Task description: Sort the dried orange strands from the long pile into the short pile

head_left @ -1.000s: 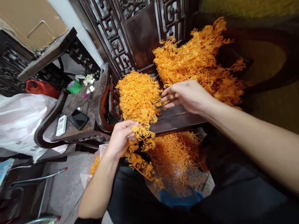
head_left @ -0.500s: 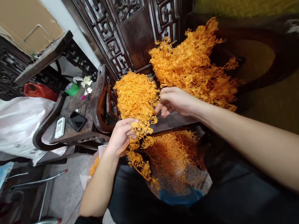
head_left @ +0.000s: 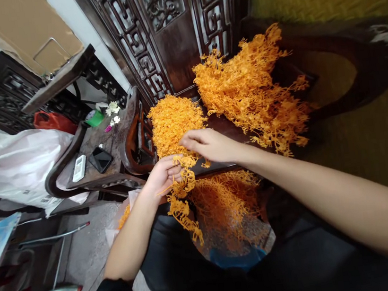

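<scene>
My left hand (head_left: 164, 175) is closed around an orange flower sprig (head_left: 183, 209), whose thin stem and curly blossoms hang down over my lap. Just above it, my right hand (head_left: 203, 143) hovers at the front edge of a heap of loose orange blossoms (head_left: 176, 121). Its fingers are pressed together and curled, and whatever may be between them is hidden. To the right of the heap, a big bundle of orange flower sprigs (head_left: 246, 86) lies on the dark wooden chair seat (head_left: 223, 125).
Below the seat, between my knees, orange stems (head_left: 226, 198) spread above a blue basin (head_left: 237, 257). A side table on the left bears a phone (head_left: 100, 158), a white remote (head_left: 79, 168) and green tape (head_left: 94, 118). The chair's carved back (head_left: 177, 47) rises behind.
My right hand has moved left from beside the big bundle to the heap's front edge, close to my left hand. My left hand has shifted slightly, keeping the sprig.
</scene>
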